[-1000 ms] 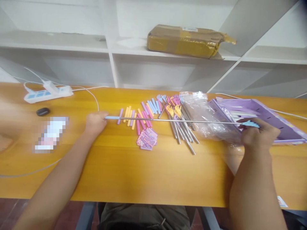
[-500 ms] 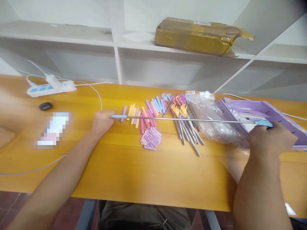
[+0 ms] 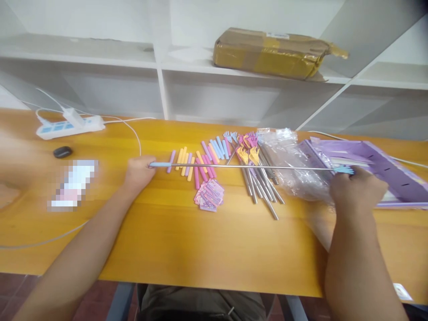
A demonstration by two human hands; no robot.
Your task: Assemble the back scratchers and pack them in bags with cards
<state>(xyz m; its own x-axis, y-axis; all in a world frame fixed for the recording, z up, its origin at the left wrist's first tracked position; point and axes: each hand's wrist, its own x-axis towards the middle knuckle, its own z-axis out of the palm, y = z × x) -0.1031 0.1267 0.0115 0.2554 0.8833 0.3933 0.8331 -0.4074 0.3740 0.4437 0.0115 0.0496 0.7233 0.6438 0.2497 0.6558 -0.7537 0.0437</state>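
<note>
A long telescopic back scratcher (image 3: 254,166) stretches level between my hands above the table. My left hand (image 3: 141,173) is closed on the end of its light-blue handle. At the other end, my right hand (image 3: 357,189) grips it by the blue claw head. Beneath the rod lie several loose coloured handle tubes (image 3: 192,166) in purple, yellow, pink and blue. Just to their right, metal rods with claw-shaped heads (image 3: 254,154) in yellow, pink and blue are heaped together. A fanned pile of small pink printed cards (image 3: 210,195) rests in front of the tubes.
Clear plastic bags (image 3: 284,156) and an open purple box (image 3: 397,171) occupy the right side. A white power strip (image 3: 70,126), a small black case (image 3: 62,152) and a blurred-out rectangle (image 3: 73,185) are at left. On the shelf behind sits a taped carton (image 3: 270,52).
My right hand has moved left with the claw end, and the rod between my hands is shorter. My left hand holds nearly the same place.
</note>
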